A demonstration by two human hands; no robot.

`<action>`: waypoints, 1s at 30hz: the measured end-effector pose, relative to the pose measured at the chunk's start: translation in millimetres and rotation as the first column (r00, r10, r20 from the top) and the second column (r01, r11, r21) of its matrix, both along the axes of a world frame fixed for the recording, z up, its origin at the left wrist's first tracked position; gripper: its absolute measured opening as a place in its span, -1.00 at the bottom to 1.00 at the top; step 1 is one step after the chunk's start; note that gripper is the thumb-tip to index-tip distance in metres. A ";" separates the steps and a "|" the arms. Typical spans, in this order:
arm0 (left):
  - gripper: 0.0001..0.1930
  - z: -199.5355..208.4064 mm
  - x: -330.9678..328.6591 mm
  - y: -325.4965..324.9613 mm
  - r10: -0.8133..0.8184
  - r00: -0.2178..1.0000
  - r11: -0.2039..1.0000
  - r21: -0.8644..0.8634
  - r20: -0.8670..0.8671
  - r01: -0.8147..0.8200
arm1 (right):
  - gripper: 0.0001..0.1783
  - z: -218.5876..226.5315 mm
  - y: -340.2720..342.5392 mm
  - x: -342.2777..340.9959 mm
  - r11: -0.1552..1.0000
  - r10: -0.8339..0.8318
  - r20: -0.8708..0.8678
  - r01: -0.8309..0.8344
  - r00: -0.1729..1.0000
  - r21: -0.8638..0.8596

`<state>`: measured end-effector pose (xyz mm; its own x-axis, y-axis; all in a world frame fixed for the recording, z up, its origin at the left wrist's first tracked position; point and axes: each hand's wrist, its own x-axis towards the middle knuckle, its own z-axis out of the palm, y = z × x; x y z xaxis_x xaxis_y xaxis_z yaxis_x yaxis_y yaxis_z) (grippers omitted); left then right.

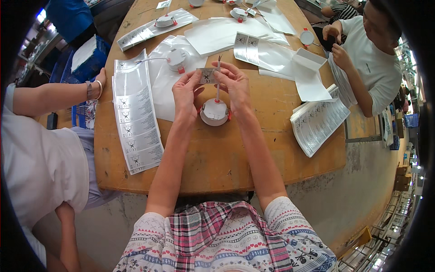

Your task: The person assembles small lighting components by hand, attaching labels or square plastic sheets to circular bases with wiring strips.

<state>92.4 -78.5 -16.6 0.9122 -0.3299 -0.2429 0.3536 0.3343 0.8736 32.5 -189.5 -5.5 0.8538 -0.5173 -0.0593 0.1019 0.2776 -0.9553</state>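
Observation:
Between my two hands, a small silver printed label [207,76] is stretched level above the table. The thumb and fingers of my left hand [186,93] pinch its left end. At its right end, my right hand [236,87] pinches the thin grey cable [218,93], whose bare wire ends point up and away from me. Whether the label touches the cable there, I cannot tell. The cable runs down to a round white downlight [214,112] with red spring clips, lying back side up on the table just below my hands.
Long silver label sheets [132,122] lie to the left, and a stack of them [319,120] to the right. Another downlight [177,59] rests on clear backing sheets ahead. A person's hand [100,80] touches the left table edge [102,145]; another person [367,59] sits at the right.

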 end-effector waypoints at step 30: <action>-0.86 0.5 -2.5 0.0 -0.020 0.997 1.000 0.003 0.076 0.019 | -0.79 0.4 4.9 3.4 0.975 -0.155 0.091 0.167 0.984 -0.147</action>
